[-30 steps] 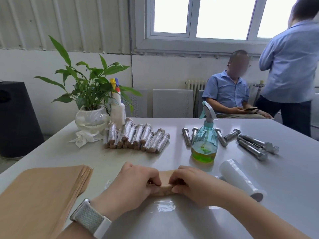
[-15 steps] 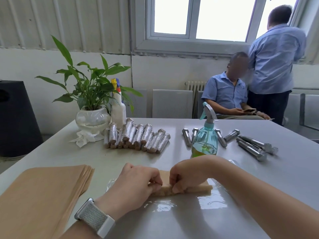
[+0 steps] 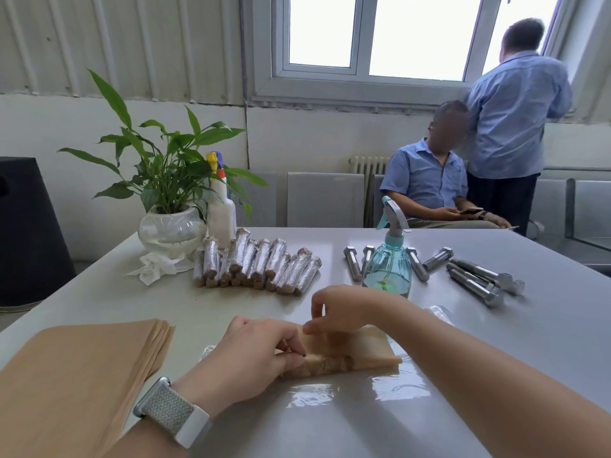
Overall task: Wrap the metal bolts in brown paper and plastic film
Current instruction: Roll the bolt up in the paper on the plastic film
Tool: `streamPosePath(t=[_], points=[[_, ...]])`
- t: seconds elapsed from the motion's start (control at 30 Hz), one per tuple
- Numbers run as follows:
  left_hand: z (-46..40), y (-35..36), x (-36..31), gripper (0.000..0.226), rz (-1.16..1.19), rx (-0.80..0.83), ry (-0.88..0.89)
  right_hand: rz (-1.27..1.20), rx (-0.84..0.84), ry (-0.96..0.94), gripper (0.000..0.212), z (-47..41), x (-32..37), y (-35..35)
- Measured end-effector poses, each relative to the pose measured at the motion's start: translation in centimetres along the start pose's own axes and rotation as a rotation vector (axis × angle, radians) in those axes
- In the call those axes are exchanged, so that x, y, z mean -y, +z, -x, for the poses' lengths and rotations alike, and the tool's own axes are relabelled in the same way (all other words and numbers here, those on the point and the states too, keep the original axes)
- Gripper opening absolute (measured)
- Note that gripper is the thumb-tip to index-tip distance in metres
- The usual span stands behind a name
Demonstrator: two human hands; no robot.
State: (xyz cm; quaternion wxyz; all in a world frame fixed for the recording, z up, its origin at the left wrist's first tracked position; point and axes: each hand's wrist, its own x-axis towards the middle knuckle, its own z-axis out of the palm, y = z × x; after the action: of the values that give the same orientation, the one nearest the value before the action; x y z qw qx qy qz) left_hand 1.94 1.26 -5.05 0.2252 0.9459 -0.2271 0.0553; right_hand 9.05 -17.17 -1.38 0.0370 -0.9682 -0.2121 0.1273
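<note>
Landmark: green spray bottle [image 3: 390, 259] on grey table [image 3: 545, 342]. Just in front of it, a brown-paper roll [image 3: 344, 358] lies on a clear plastic film sheet [image 3: 347, 395]; bolt inside not visible. Left hand [image 3: 244, 358], smartwatch [image 3: 172, 411] on wrist, fingers curled, pinching the roll's left end. Right hand [image 3: 340, 309] fingers bent, fingertips pinching the paper's upper edge. Left of the bottle: pile of wrapped bolts [image 3: 258, 262], then a potted plant [image 3: 168, 180] and white spray bottle [image 3: 220, 206]. Bare metal bolts [image 3: 476, 279] lie either side of the bottle, mostly right. Stack of brown paper sheets [image 3: 72, 381] far left, near edge. Two people behind the table.
</note>
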Motion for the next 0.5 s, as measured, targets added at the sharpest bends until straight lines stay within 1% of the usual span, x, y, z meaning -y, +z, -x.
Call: streamPosePath(t=[0.13,0.23,0.27,0.33,0.43,0.5], points=[[0.08,0.13,0.04,0.019,-0.006,-0.009,-0.006,-0.020,0.084,-0.007,0.031,-0.03,-0.36,-0.40],[0.14,0.16,0.00,0.012,-0.010,-0.011,0.000,-0.017,0.073,-0.013,0.019,0.06,-0.58,-0.34],[0.19,0.14,-0.04,0.011,-0.005,-0.015,0.000,-0.024,0.060,-0.012,0.019,0.12,-0.60,-0.26],[0.16,0.11,-0.06,0.007,0.006,-0.025,-0.002,-0.016,0.041,0.003,0.028,0.23,-0.49,-0.23],[0.20,0.05,-0.13,0.005,0.002,-0.031,0.000,-0.003,0.075,0.027,0.037,0.05,-0.44,-0.29],[0.23,0.01,-0.16,0.008,-0.008,-0.035,0.003,-0.011,0.096,0.029,0.037,0.06,-0.39,-0.46]])
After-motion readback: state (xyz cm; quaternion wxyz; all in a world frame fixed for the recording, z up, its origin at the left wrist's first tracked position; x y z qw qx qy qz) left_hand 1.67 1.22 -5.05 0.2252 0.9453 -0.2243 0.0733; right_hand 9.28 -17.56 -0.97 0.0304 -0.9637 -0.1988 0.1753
